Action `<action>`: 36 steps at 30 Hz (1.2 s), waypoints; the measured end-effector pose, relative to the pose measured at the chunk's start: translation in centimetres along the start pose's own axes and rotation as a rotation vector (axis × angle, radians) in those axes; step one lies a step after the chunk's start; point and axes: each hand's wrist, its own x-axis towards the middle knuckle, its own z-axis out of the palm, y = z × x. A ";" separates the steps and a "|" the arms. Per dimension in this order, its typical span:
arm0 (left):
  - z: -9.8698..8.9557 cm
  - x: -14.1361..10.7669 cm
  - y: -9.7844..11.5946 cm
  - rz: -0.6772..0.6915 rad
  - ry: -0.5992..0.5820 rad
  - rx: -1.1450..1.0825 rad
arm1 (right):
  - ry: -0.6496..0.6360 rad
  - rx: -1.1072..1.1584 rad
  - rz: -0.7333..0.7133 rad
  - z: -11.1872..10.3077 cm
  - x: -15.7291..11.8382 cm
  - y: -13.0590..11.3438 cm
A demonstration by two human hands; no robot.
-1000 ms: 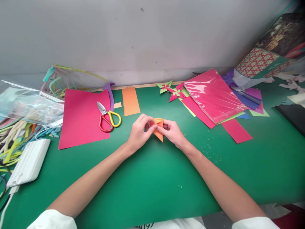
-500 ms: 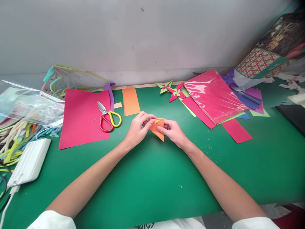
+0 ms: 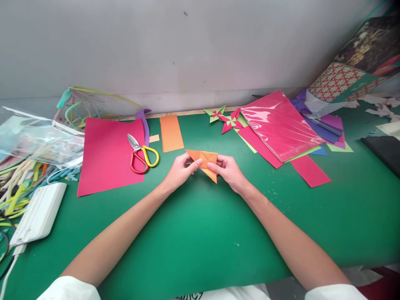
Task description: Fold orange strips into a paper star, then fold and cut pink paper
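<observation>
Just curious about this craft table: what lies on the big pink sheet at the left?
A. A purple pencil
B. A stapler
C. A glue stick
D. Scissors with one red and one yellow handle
D: the scissors lie across the right edge of the pink sheet, blades pointing away from the person, with one red loop and one yellow loop.

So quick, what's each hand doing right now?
Left hand: closed, pinching the left side of the folded orange paper.
Right hand: closed, pinching the same paper's right side.
</observation>
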 end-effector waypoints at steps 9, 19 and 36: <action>0.0 -0.1 -0.2 -0.020 0.024 -0.030 | -0.037 -0.017 -0.007 -0.2 0.0 0.2; -1.2 0.3 1.1 -0.029 -0.154 0.082 | -0.082 -0.212 -0.057 -0.3 -0.1 0.3; -0.2 0.5 0.1 -0.077 -0.135 0.094 | 0.208 0.066 -0.093 0.4 0.1 0.7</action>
